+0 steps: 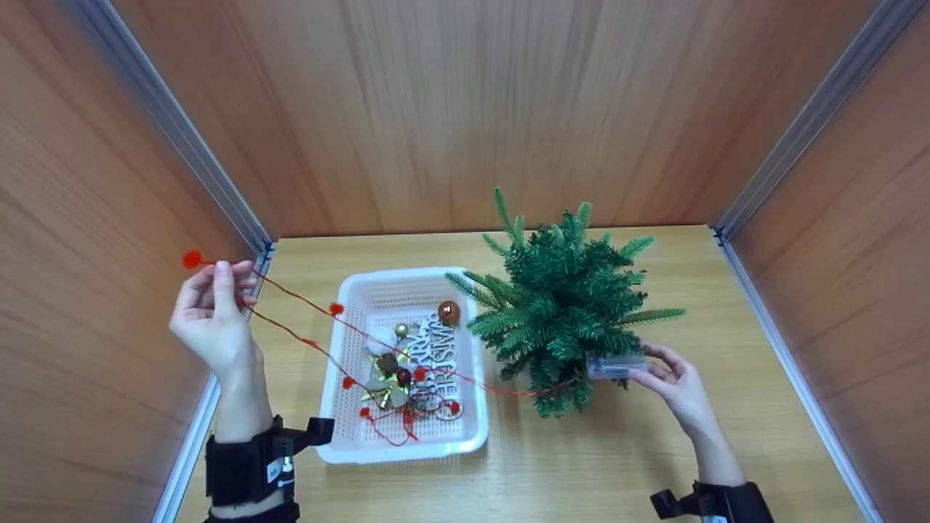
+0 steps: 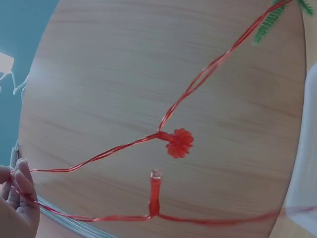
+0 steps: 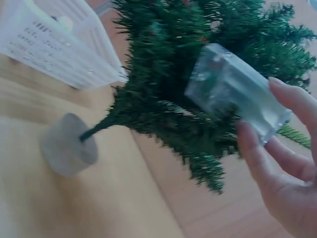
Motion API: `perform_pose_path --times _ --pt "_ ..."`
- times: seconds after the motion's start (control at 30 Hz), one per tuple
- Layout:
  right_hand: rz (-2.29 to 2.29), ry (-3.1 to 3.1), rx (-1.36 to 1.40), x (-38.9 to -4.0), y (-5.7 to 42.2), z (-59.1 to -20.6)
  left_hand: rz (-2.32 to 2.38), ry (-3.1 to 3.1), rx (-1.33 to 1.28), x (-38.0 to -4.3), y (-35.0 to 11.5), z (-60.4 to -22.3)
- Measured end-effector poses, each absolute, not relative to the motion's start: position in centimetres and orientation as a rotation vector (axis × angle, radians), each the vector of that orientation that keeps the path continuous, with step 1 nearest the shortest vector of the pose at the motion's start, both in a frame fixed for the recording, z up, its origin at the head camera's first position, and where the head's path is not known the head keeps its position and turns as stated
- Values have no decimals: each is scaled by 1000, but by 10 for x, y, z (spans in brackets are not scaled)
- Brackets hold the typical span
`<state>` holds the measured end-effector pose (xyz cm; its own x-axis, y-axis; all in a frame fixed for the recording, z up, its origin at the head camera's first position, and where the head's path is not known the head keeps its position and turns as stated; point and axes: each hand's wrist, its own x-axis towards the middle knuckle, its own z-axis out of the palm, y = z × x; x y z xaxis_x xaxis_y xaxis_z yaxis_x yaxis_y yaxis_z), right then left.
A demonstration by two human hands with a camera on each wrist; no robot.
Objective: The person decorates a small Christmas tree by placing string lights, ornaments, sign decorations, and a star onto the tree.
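My left hand [image 1: 218,312], raised at the left, pinches a red string of lights [image 1: 290,293] between thumb and fingers. Two strands run from it across to the tree, and a red flower-shaped bulb [image 2: 179,143] hangs on one in the left wrist view. On the right, my right hand [image 1: 676,385] grips a clear plastic battery box [image 3: 240,91] by its end, with the fingers and thumb on its sides. The box sits against the lower right branches of a small green artificial Christmas tree [image 1: 559,305]. Where the string enters the branches, foliage hides it.
Left of the tree stands a white plastic basket [image 1: 476,428] with ornaments, silver lettering [image 1: 442,356] and a tangle of red string inside. The tree's round base [image 3: 69,144] rests on the wooden table [image 1: 552,472]. Wood-grain panels [image 1: 465,109] enclose the back and both sides.
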<state>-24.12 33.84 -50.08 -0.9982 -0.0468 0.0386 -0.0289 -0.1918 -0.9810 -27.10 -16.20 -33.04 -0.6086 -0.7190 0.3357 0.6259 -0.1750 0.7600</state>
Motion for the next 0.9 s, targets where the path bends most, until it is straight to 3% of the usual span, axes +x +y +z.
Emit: perform_pose_path --times 0.1,0.23,0.3,0.4,0.53,0.63,0.9 --pt "-2507 1876 -190 -249 359 -552 -1896 -1073 82 -267 -161 -323" --pt "-2531 1877 -259 -277 405 -660 -1884 -931 31 -264 -163 -309" --pt "-2526 1924 -268 -283 415 -687 -1883 -876 32 -265 -165 -303" --pt "-2557 1915 -368 -269 398 -648 -1901 -827 66 -265 -167 -298" --pt "-2631 1887 -472 -238 359 -552 -1911 -830 85 -265 -169 -304" --pt "-2651 1948 -489 -227 344 -520 -1921 -825 98 -265 -171 -309" --pt "-2713 1886 -576 -223 318 -504 -1807 -716 108 -265 -170 -305"
